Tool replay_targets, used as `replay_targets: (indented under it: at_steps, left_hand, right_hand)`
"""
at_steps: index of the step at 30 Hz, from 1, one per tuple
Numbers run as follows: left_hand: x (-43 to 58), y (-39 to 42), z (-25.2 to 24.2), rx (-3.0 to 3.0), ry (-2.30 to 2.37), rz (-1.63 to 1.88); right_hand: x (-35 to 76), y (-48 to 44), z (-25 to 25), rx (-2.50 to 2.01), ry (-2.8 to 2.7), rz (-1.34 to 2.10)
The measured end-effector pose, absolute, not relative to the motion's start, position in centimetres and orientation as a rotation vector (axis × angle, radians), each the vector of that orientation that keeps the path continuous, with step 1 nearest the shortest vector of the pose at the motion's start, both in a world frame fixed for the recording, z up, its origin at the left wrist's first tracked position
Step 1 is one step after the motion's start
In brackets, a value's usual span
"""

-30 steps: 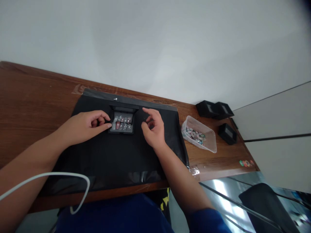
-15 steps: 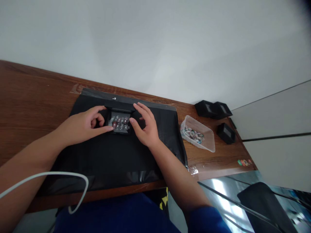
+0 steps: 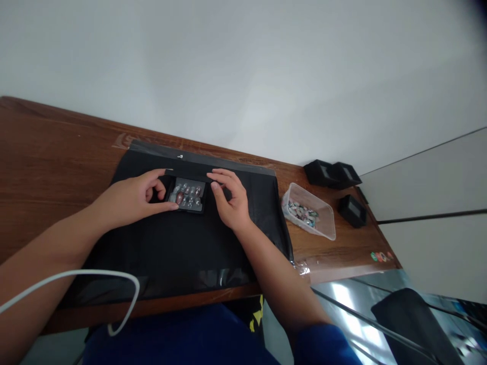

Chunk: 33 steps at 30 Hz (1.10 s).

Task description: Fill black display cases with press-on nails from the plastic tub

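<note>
A small black tray (image 3: 187,195) with several glossy press-on nails in it sits on a black mat (image 3: 178,238) spread over a brown wooden table (image 3: 45,152). My left hand (image 3: 137,197) grips the tray's left edge, thumb along the front and fingers curled at the back. My right hand (image 3: 230,197) holds the tray's right edge with thumb and fingertips. The tray looks tilted a little off the mat.
A clear plastic tub (image 3: 309,210) of loose nails stands right of the mat. Three small black boxes (image 3: 334,173) lie behind it near the wall. A white cable (image 3: 95,284) loops over the table's front edge. Small coloured bits (image 3: 380,256) lie at the far right corner.
My right hand has moved left from the bare mat to the tray's right edge and closed on it. The tray has shifted slightly left and tilted.
</note>
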State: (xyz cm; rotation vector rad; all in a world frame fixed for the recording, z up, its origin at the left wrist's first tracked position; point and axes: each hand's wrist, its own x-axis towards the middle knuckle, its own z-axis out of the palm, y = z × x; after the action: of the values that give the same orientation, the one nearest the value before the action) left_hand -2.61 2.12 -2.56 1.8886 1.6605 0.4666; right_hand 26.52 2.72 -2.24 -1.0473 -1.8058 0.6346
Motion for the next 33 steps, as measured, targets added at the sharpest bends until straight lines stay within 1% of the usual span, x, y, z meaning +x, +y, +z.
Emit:
replay_targets:
  at_steps: [5,14,20,25,33]
  left_hand:
    - [-2.5,2.1,-2.3,1.875,1.647,0.457]
    - [-4.3,2.2,-3.6,1.909,1.536,0.422]
    - [-4.7,2.1,-3.0,1.836,1.462,0.383]
    - [-4.3,2.1,-2.6,1.786,1.466,0.390]
    - [-4.6,2.2,-4.2,1.860,1.533,0.436]
  right_hand:
    - [27.5,2.0,-1.9,-1.046,-1.926,0.627]
    - [28.4,1.6,-1.4,-0.974,-2.091,0.625]
    - [28.4,1.5,-1.4,-0.925,-2.177,0.637]
    - [28.4,1.5,-1.5,-0.943,-2.233,0.676]
    - [28.6,1.6,-2.1,-0.955,-2.225,0.627]
